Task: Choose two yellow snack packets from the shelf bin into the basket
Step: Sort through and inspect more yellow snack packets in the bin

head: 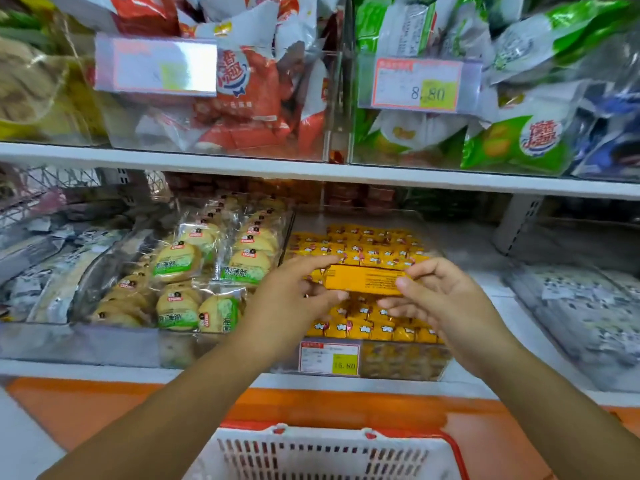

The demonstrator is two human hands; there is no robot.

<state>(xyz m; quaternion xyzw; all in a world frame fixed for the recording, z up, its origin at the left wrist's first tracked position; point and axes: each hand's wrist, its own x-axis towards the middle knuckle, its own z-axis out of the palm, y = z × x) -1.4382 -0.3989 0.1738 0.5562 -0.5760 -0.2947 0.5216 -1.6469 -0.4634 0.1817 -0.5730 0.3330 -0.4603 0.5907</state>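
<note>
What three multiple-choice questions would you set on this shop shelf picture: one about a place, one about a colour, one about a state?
1. Where is the basket?
A) On the upper shelf
B) At the bottom of the view, nearest the person
C) Inside a shelf bin

2. What colour is the held packet?
A) Green
B) Blue
C) Yellow-orange

3. What state is the held packet in?
A) Lying in the basket
B) Pinched at its ends by the left hand and the right hand, above the bin
C) Torn open and spilling

Answers:
1 B: its white mesh and red rim show along the bottom edge.
2 C: its printed face is yellow-orange, like the packets below it.
3 B: fingers of both hands close on its two ends, over the bin and clear of the basket.
</note>
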